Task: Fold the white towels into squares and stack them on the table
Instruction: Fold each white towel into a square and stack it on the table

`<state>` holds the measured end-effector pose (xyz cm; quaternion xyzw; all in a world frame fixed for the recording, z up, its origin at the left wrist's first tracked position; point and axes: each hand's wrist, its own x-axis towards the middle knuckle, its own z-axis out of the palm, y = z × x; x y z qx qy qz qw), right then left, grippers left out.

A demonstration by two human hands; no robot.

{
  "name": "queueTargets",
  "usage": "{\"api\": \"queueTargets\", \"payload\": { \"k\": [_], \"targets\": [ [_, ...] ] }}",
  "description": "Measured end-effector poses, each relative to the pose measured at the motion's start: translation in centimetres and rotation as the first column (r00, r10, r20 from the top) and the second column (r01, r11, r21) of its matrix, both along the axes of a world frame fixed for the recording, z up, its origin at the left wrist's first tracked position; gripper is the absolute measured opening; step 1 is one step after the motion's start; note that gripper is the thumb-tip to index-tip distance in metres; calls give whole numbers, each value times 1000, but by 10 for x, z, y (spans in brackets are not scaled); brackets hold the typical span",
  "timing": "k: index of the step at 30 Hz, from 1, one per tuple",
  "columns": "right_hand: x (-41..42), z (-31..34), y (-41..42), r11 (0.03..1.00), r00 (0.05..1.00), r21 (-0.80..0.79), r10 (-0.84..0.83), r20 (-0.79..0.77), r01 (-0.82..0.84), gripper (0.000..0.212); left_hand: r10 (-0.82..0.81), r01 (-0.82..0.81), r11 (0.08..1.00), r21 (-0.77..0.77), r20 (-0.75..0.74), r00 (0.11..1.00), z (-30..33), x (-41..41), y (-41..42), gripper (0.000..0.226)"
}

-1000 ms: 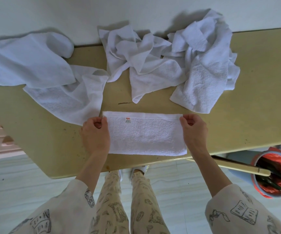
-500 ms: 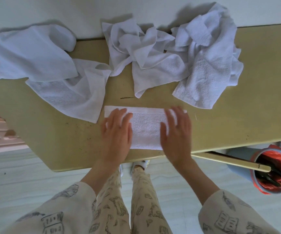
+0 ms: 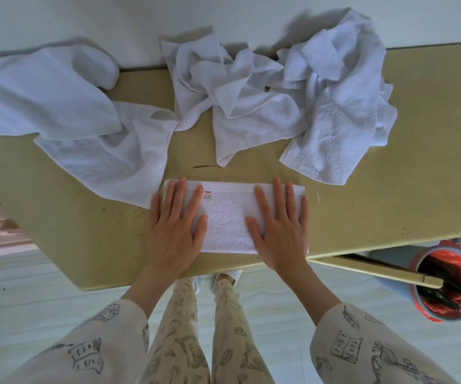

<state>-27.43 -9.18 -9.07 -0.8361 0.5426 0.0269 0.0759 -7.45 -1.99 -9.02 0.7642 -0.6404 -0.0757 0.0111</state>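
A white towel (image 3: 228, 223), folded into a long rectangle with a small red label near its far edge, lies flat by the near edge of the yellow-green table (image 3: 395, 189). My left hand (image 3: 175, 227) rests palm down on its left end, fingers spread. My right hand (image 3: 280, 225) lies flat on its right end, fingers spread too. Neither hand grips the cloth. Unfolded white towels lie further back: a spread one (image 3: 66, 112) at the left, a crumpled one (image 3: 232, 101) in the middle, and a bunched one (image 3: 337, 106) at the right.
A white wall runs along the table's far edge. Below the table's right end stands a bin with a red liner (image 3: 445, 284), and an open drawer front (image 3: 376, 270) juts out beside it. Pale floor lies below, with my legs and feet close to the table edge.
One second ago both hands pinched the towel's two ends. They then laid flat near its middle and have since slid outward, pressing on the left and right ends.
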Motion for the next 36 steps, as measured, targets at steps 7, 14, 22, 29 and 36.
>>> {"api": "queueTargets", "payload": {
  "k": [7, 14, 22, 29, 36],
  "targets": [
    [2, 3, 0, 1000, 1000, 7, -2, -26, 2, 59, 28, -46, 996, -76, -220, 975, 15, 15, 7, 47],
    [3, 3, 1, 1000, 1000, -1, -4, -16, 4, 58, 625, -602, 778, 178, -308, 717, 42, 3, 1, 52],
    [3, 4, 1, 1000, 1000, 5, 1, -29, -1, 59, 781, -665, 624, 409, -364, 508, 43, 7, -26, 34],
    [3, 4, 1, 1000, 1000, 2, 5, -4, -5, 58, 812, -604, 550, 577, -539, 224, 51, 17, -30, 23],
    [3, 3, 0, 1000, 1000, -2, 15, 8, -15, 58, 699, -679, 641, 356, -637, 325, 45, 13, -25, 30]
  ]
}}
